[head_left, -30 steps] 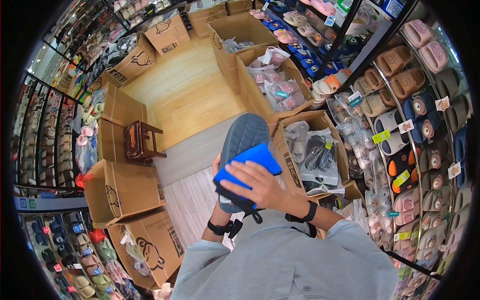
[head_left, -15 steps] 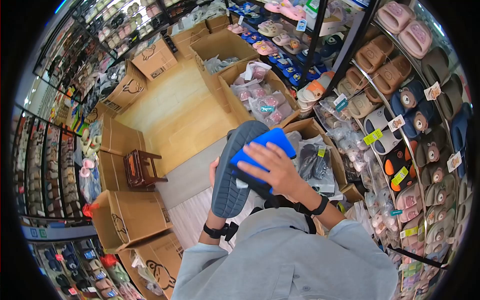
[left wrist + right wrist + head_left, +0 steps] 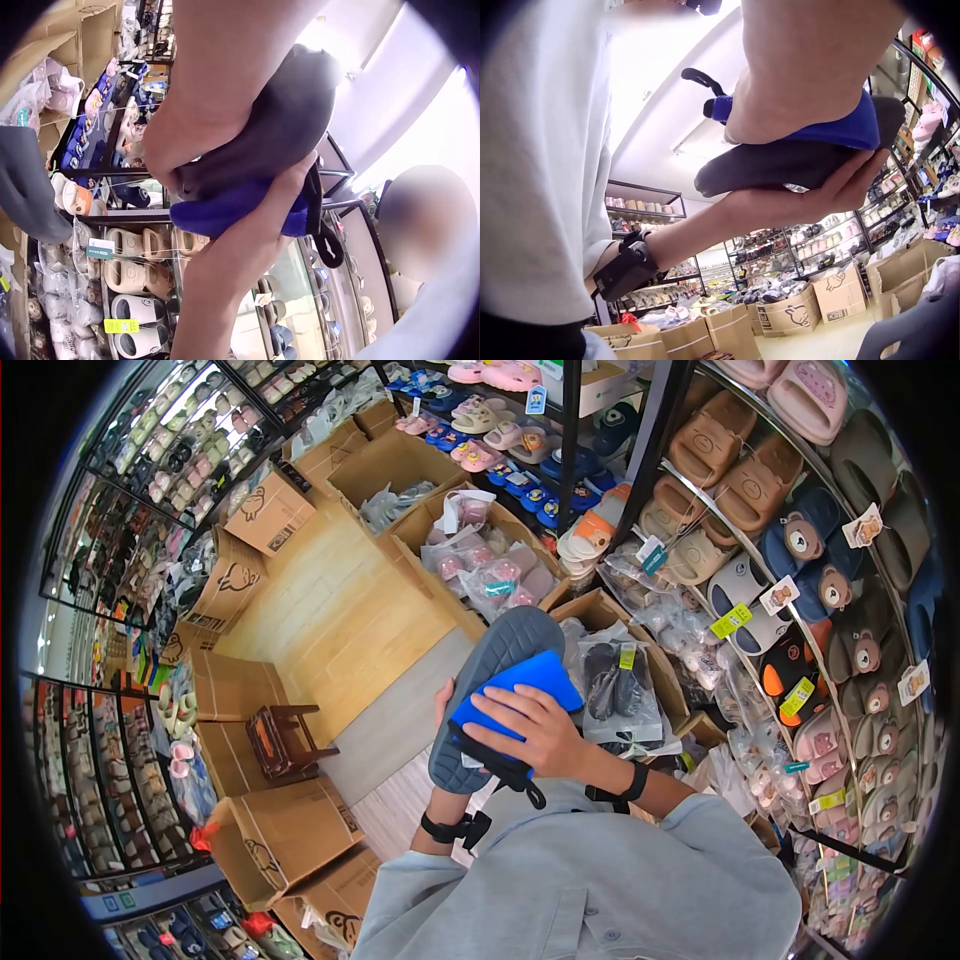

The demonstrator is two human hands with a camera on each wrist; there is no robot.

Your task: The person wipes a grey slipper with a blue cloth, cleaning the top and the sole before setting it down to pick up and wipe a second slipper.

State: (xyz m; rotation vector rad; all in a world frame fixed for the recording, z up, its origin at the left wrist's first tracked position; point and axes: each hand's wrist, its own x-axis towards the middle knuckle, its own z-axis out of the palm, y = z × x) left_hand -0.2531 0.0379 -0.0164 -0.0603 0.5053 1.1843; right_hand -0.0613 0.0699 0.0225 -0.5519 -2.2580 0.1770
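Observation:
My left hand (image 3: 443,703) holds a dark grey slipper (image 3: 512,638) by its left side, its ridged sole turned up toward the head camera. Most of that hand is hidden under the slipper. Across the sole lies a blue cloth pad (image 3: 553,676) with a black edge and a small black loop (image 3: 535,796). My right hand (image 3: 530,732) presses the pad on the sole, fingers spread over it. In the left wrist view, the right thumb wraps the pad's near edge. From below, the right wrist view shows left fingers (image 3: 855,178) supporting the slipper.
Open cardboard boxes line both sides of the floor; one on the right holds bagged slippers (image 3: 620,695). A dark wooden stool (image 3: 285,740) stands at left. Racks of slippers (image 3: 740,470) rise close on my right, with more shelves (image 3: 110,770) on the left.
The pad slid toward the upper right, baring the sole's lower end, then came back over the middle. The slipper tilted and levelled again. The head view has turned right.

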